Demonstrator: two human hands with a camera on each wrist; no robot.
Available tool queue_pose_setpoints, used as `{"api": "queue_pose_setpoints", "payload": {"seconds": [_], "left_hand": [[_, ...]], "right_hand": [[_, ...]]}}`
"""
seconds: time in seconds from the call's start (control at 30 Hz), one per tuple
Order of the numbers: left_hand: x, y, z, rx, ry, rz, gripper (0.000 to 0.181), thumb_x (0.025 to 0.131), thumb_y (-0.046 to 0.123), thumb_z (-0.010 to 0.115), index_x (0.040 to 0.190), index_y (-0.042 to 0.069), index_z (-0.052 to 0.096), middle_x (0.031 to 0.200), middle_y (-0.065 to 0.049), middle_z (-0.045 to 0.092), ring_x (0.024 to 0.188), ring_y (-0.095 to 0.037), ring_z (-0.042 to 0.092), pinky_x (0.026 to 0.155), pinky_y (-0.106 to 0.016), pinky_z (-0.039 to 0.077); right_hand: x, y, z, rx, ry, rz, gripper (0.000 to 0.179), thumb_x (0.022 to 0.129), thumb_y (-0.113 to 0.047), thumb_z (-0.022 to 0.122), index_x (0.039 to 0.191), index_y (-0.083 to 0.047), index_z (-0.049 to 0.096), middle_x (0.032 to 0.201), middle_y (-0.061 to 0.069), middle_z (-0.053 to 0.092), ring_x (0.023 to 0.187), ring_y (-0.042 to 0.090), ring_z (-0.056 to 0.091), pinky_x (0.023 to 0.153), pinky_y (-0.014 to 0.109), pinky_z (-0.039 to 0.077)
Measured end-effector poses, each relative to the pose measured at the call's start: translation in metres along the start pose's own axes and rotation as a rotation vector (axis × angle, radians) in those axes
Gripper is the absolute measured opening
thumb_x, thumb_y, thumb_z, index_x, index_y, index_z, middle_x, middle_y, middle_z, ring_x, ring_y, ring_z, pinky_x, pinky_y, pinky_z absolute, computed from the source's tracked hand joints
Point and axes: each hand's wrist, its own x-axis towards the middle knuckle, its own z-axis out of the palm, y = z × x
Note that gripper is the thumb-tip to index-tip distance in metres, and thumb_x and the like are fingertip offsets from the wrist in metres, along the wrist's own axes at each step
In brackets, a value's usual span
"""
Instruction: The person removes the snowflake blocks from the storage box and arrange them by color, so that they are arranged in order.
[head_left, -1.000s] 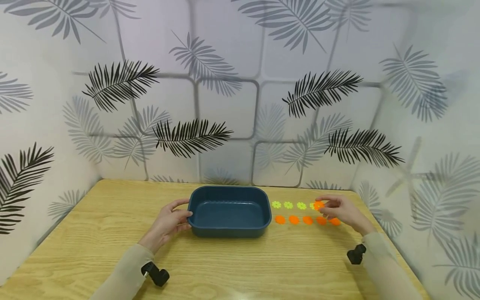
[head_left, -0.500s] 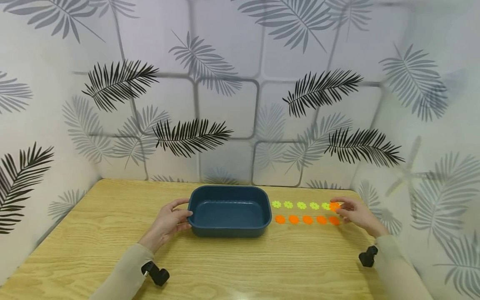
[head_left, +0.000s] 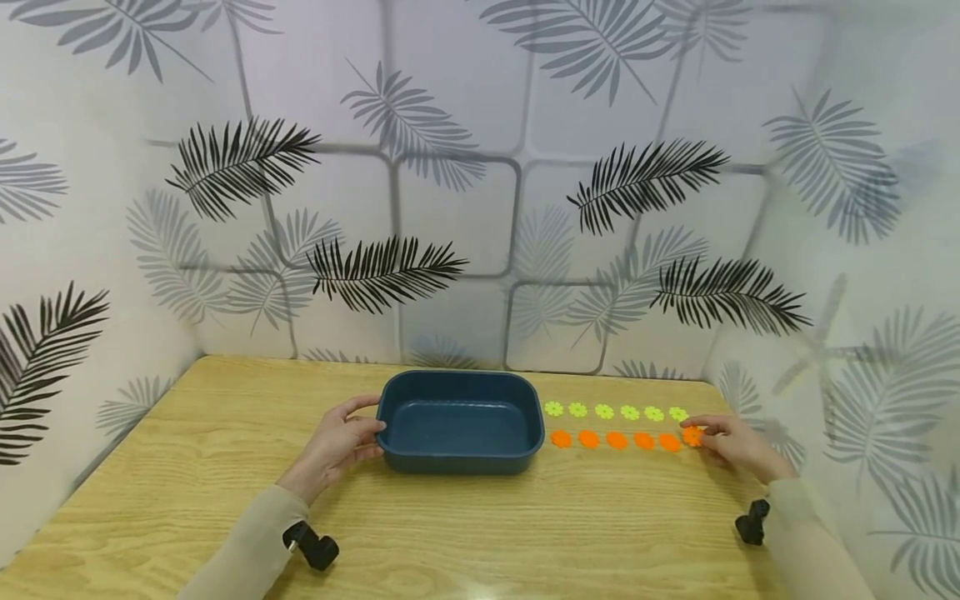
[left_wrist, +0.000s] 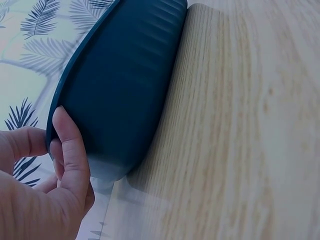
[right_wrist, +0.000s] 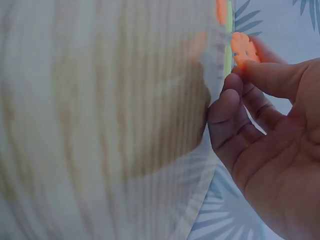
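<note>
My left hand (head_left: 341,442) grips the left rim of a dark blue rectangular tub (head_left: 461,462), thumb on one side of the wall and fingers on the other, as the left wrist view shows. Over at the right, my right hand (head_left: 731,446) pinches an orange flower-shaped piece (right_wrist: 244,49) between thumb and fingertips. That piece is at the right end of a row of orange flower pieces (head_left: 617,440). Behind it runs a row of yellow-green flower pieces (head_left: 604,411), the last one close to my right fingertips. Inside, the tub shows only its bare floor.
Everything stands on a light wood table (head_left: 480,533). A leaf-patterned wall (head_left: 465,217) rises right behind the table's back edge, with further patterned walls at left and right. Black camera mounts (head_left: 752,522) sit on both wrists.
My right hand has moved right and then toward me with the orange flower piece, from over the yellow-green row to the end of the orange row. My left hand and the tub stay put.
</note>
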Motion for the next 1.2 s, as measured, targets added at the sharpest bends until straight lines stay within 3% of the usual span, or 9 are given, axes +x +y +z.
{"api": "queue_pose_setpoints", "payload": {"seconds": [0.13, 0.27, 0.43, 0.67, 1.2], "left_hand": [[0.0, -0.001, 0.0, -0.007, 0.0, 0.003, 0.055, 0.094, 0.001, 0.059, 0.146, 0.007, 0.042, 0.096, -0.01, 0.061, 0.071, -0.015, 0.064, 0.063, -0.026, 0.058], [-0.001, -0.001, 0.001, 0.0, 0.0, 0.003, 0.055, 0.094, 0.001, 0.059, 0.146, 0.007, 0.042, 0.098, -0.011, 0.061, 0.073, -0.016, 0.065, 0.064, -0.026, 0.058], [-0.002, -0.001, 0.002, 0.009, 0.008, -0.002, 0.054, 0.094, 0.002, 0.059, 0.146, 0.008, 0.042, 0.098, -0.011, 0.06, 0.073, -0.016, 0.064, 0.065, -0.026, 0.058], [0.0, 0.0, 0.002, 0.004, 0.016, -0.002, 0.054, 0.094, 0.001, 0.059, 0.145, 0.008, 0.043, 0.099, -0.011, 0.061, 0.074, -0.016, 0.064, 0.065, -0.026, 0.058], [0.0, 0.0, 0.001, 0.008, 0.014, -0.002, 0.055, 0.094, 0.003, 0.06, 0.145, 0.008, 0.043, 0.098, -0.01, 0.061, 0.073, -0.015, 0.064, 0.065, -0.026, 0.058]], "right_hand": [[-0.001, 0.008, 0.002, -0.087, 0.04, -0.018, 0.036, 0.099, 0.0, 0.048, 0.134, 0.007, 0.052, 0.097, 0.018, 0.059, 0.056, 0.014, 0.045, 0.051, 0.029, 0.045], [-0.001, 0.014, 0.002, -0.102, 0.07, -0.006, 0.033, 0.098, 0.001, 0.048, 0.13, 0.009, 0.051, 0.088, 0.014, 0.063, 0.051, 0.012, 0.043, 0.048, 0.028, 0.043], [0.001, 0.017, 0.001, -0.122, 0.074, 0.019, 0.033, 0.098, 0.0, 0.046, 0.129, 0.008, 0.053, 0.073, 0.007, 0.056, 0.047, 0.009, 0.039, 0.046, 0.028, 0.041], [0.009, 0.02, -0.002, -0.257, 0.087, -0.02, 0.027, 0.097, -0.004, 0.053, 0.122, 0.005, 0.062, 0.075, 0.005, 0.055, 0.05, 0.011, 0.044, 0.047, 0.027, 0.042], [0.004, 0.015, -0.001, -0.238, 0.097, -0.017, 0.025, 0.098, -0.003, 0.055, 0.12, 0.005, 0.063, 0.099, 0.02, 0.064, 0.059, 0.017, 0.05, 0.051, 0.029, 0.046]]}}
